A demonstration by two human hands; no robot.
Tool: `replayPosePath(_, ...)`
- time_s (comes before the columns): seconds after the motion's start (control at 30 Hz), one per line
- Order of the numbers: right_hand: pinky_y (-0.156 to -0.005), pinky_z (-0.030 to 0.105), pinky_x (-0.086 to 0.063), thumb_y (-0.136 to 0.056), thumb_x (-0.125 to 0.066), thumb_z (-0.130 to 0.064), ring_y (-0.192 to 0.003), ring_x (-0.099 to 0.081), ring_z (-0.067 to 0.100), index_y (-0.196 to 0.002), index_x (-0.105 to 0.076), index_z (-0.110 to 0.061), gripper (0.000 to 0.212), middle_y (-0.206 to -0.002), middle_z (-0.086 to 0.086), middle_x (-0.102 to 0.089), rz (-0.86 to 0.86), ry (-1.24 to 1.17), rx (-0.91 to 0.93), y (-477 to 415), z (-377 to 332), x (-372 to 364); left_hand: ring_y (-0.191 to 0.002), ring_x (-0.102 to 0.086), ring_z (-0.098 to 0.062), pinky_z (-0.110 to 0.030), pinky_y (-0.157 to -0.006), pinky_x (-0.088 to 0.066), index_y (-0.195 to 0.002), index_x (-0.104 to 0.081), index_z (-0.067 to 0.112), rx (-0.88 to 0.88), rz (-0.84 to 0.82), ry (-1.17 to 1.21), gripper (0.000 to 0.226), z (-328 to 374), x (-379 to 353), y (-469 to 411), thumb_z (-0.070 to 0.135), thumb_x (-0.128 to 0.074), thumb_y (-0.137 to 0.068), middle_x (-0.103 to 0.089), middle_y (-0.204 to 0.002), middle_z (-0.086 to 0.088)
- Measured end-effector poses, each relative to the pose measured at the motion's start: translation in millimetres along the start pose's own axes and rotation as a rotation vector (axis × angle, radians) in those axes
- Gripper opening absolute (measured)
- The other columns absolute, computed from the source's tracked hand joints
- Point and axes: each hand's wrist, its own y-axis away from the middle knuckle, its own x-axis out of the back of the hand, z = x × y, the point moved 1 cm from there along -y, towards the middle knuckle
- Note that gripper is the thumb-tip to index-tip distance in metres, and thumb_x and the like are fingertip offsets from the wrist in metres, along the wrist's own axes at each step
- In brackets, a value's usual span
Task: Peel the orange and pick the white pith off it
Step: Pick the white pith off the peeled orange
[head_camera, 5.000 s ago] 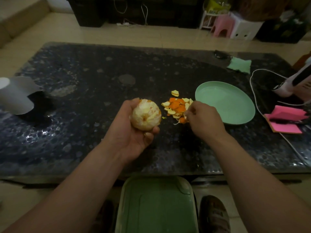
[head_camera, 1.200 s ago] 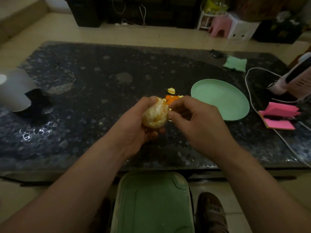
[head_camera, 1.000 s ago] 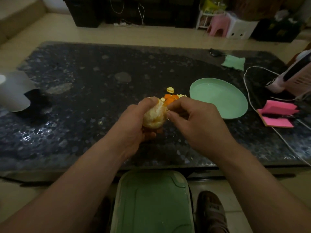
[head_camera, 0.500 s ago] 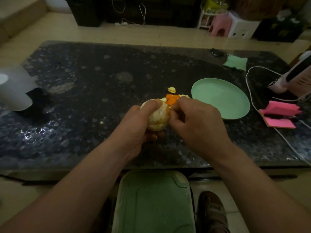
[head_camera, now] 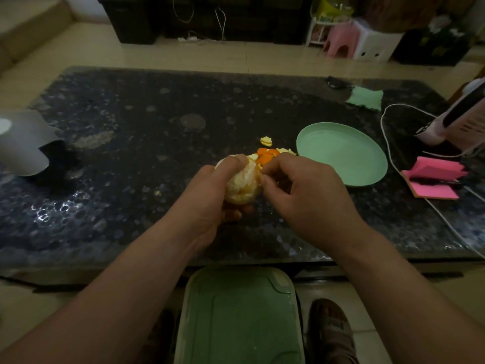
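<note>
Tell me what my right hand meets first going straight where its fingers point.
The pale, round peeled orange gripped by the left hand; the right hand seems to be touching it, though depth is unclear.

— What are we looking at underneath?
— We see a dark speckled table (head_camera: 131, 179), glossy towards its near edge.
— And what do we find lying on it?
— Near the middle we have a heap of orange peel scraps (head_camera: 267, 155), with one lone peel piece (head_camera: 266, 141) just beyond it. Just right of the heap sits a pale green plate (head_camera: 341, 156). Further right we see a pink notepad (head_camera: 433, 179), and a white cable (head_camera: 382, 124) runs between plate and pad.
— Anything at the edges?
— At the right, a pink-and-white appliance (head_camera: 456, 119). Far right, a green cloth (head_camera: 365, 98) beside a small dark object (head_camera: 334, 82) we cannot identify. At the left, a grey-white object (head_camera: 21, 143).
</note>
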Motion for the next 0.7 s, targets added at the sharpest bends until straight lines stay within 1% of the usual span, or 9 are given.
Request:
replayPosePath(0.1,-0.059,0.038,-0.052,-0.097,-0.07,-0.028,-0.065,-0.056,0.01,-0.092,-0.069,-0.022,0.007,-0.077,-0.009,-0.065,0.028,0.116,0.038,2,-3,-2,-0.074,-0.075,-0.025,-0.034,-0.055,-0.052,-0.132,-0.063,0.015,-0.008,0.048,-0.043,0.076,-3,0,-3,0.063,-0.074,-0.075,-0.078,-0.114,-0.015)
replayPosePath(0.2,-0.054,0.04,-0.049,-0.093,-0.07,-0.023,-0.061,-0.053,0.015,-0.082,-0.064,-0.02,0.012,-0.071,-0.006,-0.06,0.053,0.162,0.057,0,-5,-3,-0.075,-0.077,-0.025,-0.036,-0.059,-0.055,-0.132,-0.062,0.017,-0.031,0.062,-0.097,0.084,-4,0,-3,0.069,-0.074,-0.066,-0.077,-0.114,-0.014)
replayPosePath(0.3,-0.057,0.038,-0.048,-0.091,-0.071,-0.021,-0.062,-0.052,0.012,-0.08,-0.063,-0.021,0.013,-0.07,-0.009,-0.059,0.051,0.106,0.002,-2,-1,-3,-0.072,-0.074,-0.025,-0.035,-0.057,-0.052,-0.129,-0.062,0.017,-0.023,0.037,-0.087,0.073,-3,-1,-1,0.062,-0.072,-0.072,-0.076,-0.112,-0.015)
replayPosePath(0.4,-0.063,0.036,-0.051,-0.092,-0.072,-0.022,-0.066,-0.06,0.011,-0.082,-0.068,-0.02,0.01,-0.072,-0.008,-0.065,0.056,-0.098,-0.148,-4,10,-2,-0.065,-0.068,-0.025,-0.03,-0.05,-0.047,-0.125,-0.067,0.017,0.034,-0.02,0.032,0.053,1,0,2,0.053,-0.068,-0.086,-0.077,-0.106,-0.016)
replayPosePath(0.47,-0.063,0.03,-0.051,-0.095,-0.071,-0.023,-0.069,-0.062,0.009,-0.086,-0.07,-0.021,0.009,-0.074,-0.008,-0.067,0.04,-0.141,-0.254,-7,21,-1,-0.061,-0.064,-0.024,-0.025,-0.044,-0.043,-0.122,-0.068,0.018,0.062,-0.072,0.131,0.037,6,-1,7,0.045,-0.06,-0.098,-0.076,-0.099,-0.016)
replayPosePath(0.53,-0.063,0.027,-0.049,-0.099,-0.068,-0.027,-0.071,-0.062,0.006,-0.088,-0.071,-0.023,0.012,-0.076,-0.01,-0.068,-0.005,-0.103,-0.332,-10,34,-3,-0.061,-0.063,-0.024,-0.023,-0.043,-0.042,-0.121,-0.069,0.019,0.076,-0.107,0.2,0.034,10,-1,11,0.043,-0.055,-0.101,-0.075,-0.098,-0.017)
replayPosePath(0.6,-0.065,0.035,-0.053,-0.104,-0.062,-0.03,-0.071,-0.062,0.007,-0.088,-0.07,-0.023,0.019,-0.076,-0.009,-0.068,-0.051,-0.056,-0.382,-10,44,-8,-0.062,-0.062,-0.025,-0.022,-0.042,-0.042,-0.118,-0.069,0.019,0.083,-0.124,0.246,0.033,12,-1,13,0.042,-0.052,-0.102,-0.074,-0.098,-0.018)
replayPosePath(0.63,-0.067,0.038,-0.055,-0.105,-0.06,-0.03,-0.071,-0.062,0.008,-0.091,-0.069,-0.023,0.018,-0.078,-0.008,-0.068,-0.069,-0.042,-0.399,-9,46,-10,-0.062,-0.062,-0.026,-0.022,-0.042,-0.041,-0.117,-0.07,0.018,0.091,-0.133,0.263,0.034,12,-1,13,0.043,-0.051,-0.103,-0.073,-0.1,-0.019)
replayPosePath(0.7,-0.069,0.04,-0.056,-0.104,-0.058,-0.025,-0.074,-0.063,0.011,-0.103,-0.065,-0.024,0.007,-0.083,-0.007,-0.068,-0.067,-0.037,-0.426,-10,47,-13,-0.064,-0.061,-0.026,-0.021,-0.042,-0.041,-0.118,-0.07,0.016,0.11,-0.146,0.284,0.038,12,-3,13,0.044,-0.051,-0.102,-0.072,-0.106,-0.021)
